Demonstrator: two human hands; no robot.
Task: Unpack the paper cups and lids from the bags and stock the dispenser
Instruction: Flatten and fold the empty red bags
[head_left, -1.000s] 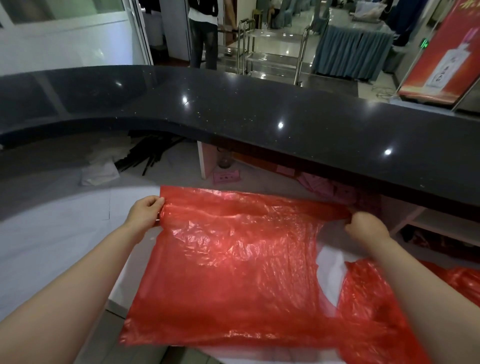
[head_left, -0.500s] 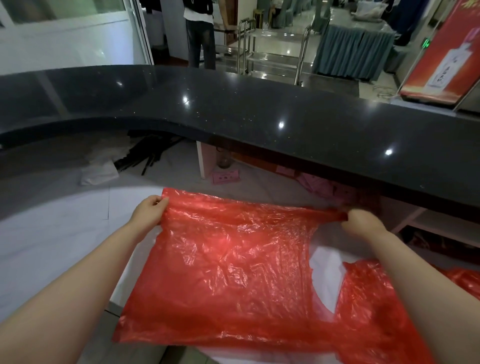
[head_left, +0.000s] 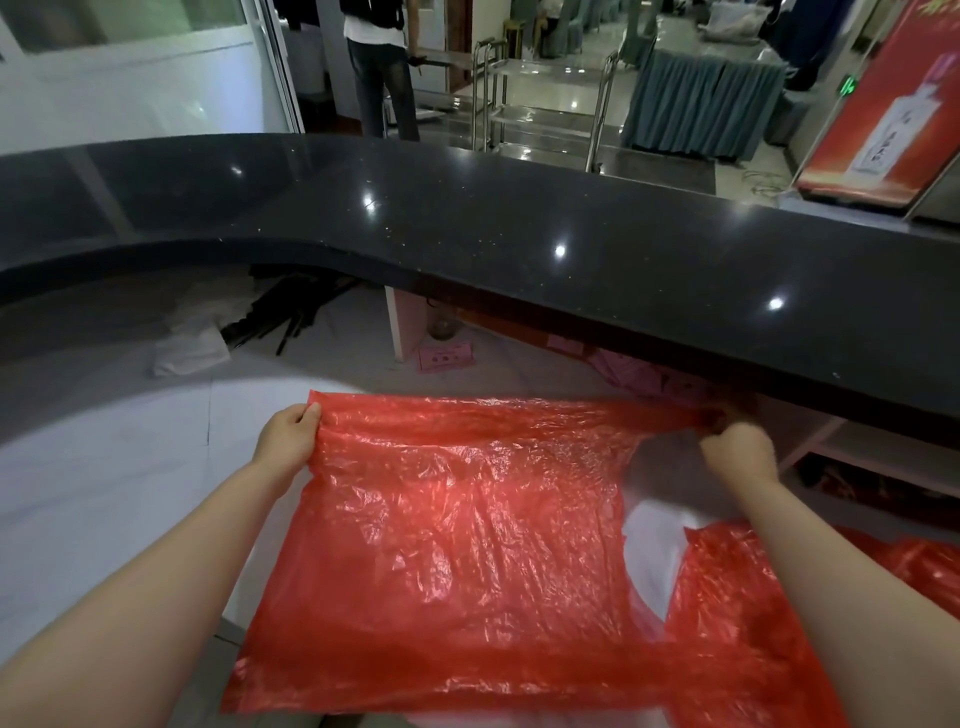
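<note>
A flat, crinkled red plastic bag (head_left: 457, 545) is stretched out over the white lower worktop (head_left: 104, 467) in front of me. My left hand (head_left: 288, 439) grips its far left corner. My right hand (head_left: 740, 454) grips the far right end, which is pulled into a narrow strip like a handle. The bag looks empty and hangs over the worktop's near edge. Its other handle (head_left: 737, 597) lies crumpled at the lower right. No cups, lids or dispenser are in view.
A curved black counter (head_left: 519, 234) rises just behind the worktop. Under it lie black sticks (head_left: 291, 312), white paper (head_left: 189, 348), a pink card (head_left: 447, 356) and pink slips (head_left: 649, 371). A person (head_left: 382, 67), a steel trolley (head_left: 545, 93) and a red poster (head_left: 883, 104) stand beyond.
Both hands have drawn the bag's far edge tauter and slightly wider apart; the right hand moved a little further right. The person beyond the counter stepped left.
</note>
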